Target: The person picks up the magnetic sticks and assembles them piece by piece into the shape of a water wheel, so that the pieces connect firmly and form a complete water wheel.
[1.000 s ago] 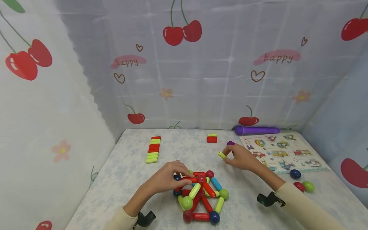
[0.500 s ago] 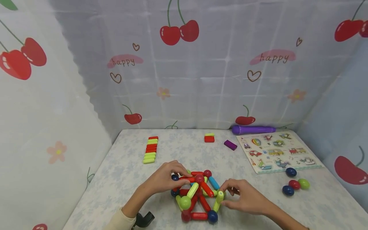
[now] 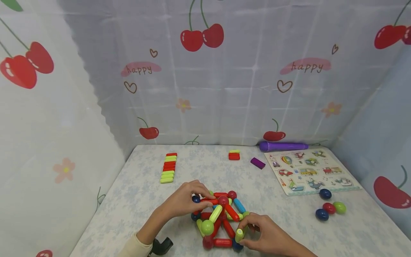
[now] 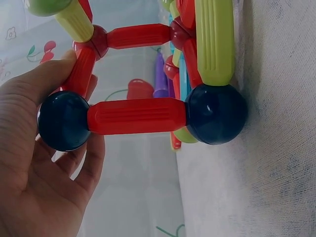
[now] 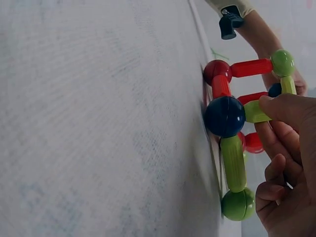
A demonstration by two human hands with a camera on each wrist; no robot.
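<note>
A structure of coloured magnetic rods and balls stands on the table in front of me. My left hand (image 3: 187, 198) pinches a red rod (image 4: 82, 70) at its top, between a dark blue ball (image 4: 63, 120) and a dark red ball (image 3: 223, 201). With thumb and fingers, my right hand (image 3: 268, 233) pinches a yellow-green rod (image 3: 239, 235). This rod stands up from a dark blue ball (image 5: 224, 116) at the structure's near right corner, its lower end right at the ball. Another yellow-green rod (image 5: 233, 164) links that ball to a green ball (image 5: 238, 204).
A column of red and yellow-green rods (image 3: 168, 167) lies at the back left. Behind the structure are a few more rods (image 3: 234, 156) and a purple block (image 3: 258, 163). A picture board (image 3: 309, 173), a purple stick (image 3: 283, 146) and several loose balls (image 3: 329, 207) lie right.
My right hand has brought the yellow-green rod from the back right to the structure, then down onto the near right blue ball. The left hand keeps its grip on the red rod.
</note>
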